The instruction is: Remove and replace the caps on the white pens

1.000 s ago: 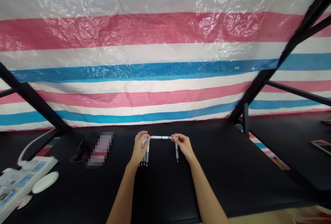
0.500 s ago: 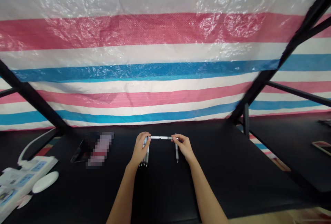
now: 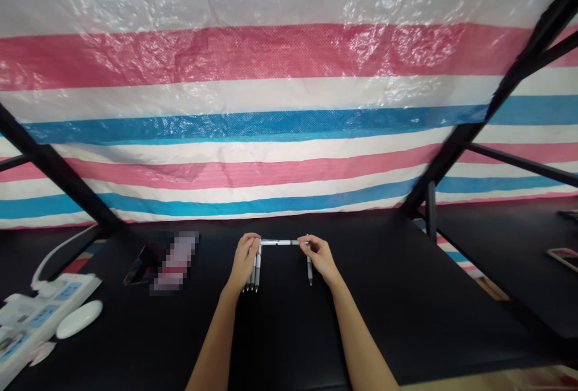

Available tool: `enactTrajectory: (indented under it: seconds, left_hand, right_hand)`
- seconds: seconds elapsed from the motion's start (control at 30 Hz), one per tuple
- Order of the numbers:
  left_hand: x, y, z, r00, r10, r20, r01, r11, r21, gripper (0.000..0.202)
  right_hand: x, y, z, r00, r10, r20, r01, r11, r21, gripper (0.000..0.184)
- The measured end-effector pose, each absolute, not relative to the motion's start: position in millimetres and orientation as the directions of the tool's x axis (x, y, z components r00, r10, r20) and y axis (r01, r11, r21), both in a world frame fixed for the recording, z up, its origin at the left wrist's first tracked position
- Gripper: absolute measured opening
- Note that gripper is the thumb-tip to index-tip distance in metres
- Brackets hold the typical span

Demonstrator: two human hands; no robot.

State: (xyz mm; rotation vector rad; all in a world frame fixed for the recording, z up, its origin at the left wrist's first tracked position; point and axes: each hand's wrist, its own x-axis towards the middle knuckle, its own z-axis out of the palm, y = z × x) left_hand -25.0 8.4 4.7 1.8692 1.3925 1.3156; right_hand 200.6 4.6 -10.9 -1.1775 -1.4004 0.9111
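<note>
A white and grey pen (image 3: 277, 243) lies crosswise between my two hands. My right hand (image 3: 320, 256) pinches its right end between thumb and fingers. At the left end, my left hand (image 3: 244, 260) has its fingers closed on the pen tip area, partly hidden. Under and beside my left hand, several pens (image 3: 257, 279) lie side by side, tips toward me, their upper parts covered by the hand. Another pen (image 3: 309, 272) points toward me below my right fingers, its top partly hidden by them.
Both forearms rest over a black table (image 3: 289, 331). At the left are a white power strip (image 3: 67, 294), a white oval object (image 3: 80, 319) and a dark phone (image 3: 141, 265) beside a blurred patch. A striped plastic sheet (image 3: 271, 168) hangs behind, between black frame bars (image 3: 433, 177). Another phone (image 3: 564, 257) lies far right.
The crosswise pen has come slightly lower and toward me, its right end still in my right fingers. My left fingers have shifted slightly left. The other pens lie as before.
</note>
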Motion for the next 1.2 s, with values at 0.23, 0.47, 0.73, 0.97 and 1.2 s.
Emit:
enactTrajectory:
  seconds: [0.23,0.47,0.73,0.97,1.2]
  left_hand:
    - [-26,10,5,-0.009,0.924,0.382,0.397,-0.347,0.849,0.041]
    - [-26,10,5,-0.018,0.935,0.355,0.356,-0.325,0.876,0.039]
    - [-27,12,1,-0.046,0.926,0.375,0.382,-0.33,0.863,0.041]
    - [-27,12,0,-0.019,0.93,0.367,0.396,-0.33,0.857,0.042]
    - [-25,12,0,0.0,0.932,0.363,0.396,-0.333,0.856,0.041]
  right_hand:
    - [200,4,-10,-0.014,0.958,0.285,0.088,0.285,-0.954,0.021]
    - [192,0,-2,-0.007,0.988,0.155,0.041,0.155,-0.987,0.039]
    - [193,0,-3,-0.041,0.989,0.145,-0.025,0.144,-0.989,0.034]
    - [193,0,-3,-0.023,0.985,0.171,0.006,0.171,-0.985,0.036]
    - [190,1,-3,-0.059,0.985,0.165,0.043,0.167,-0.985,0.031]
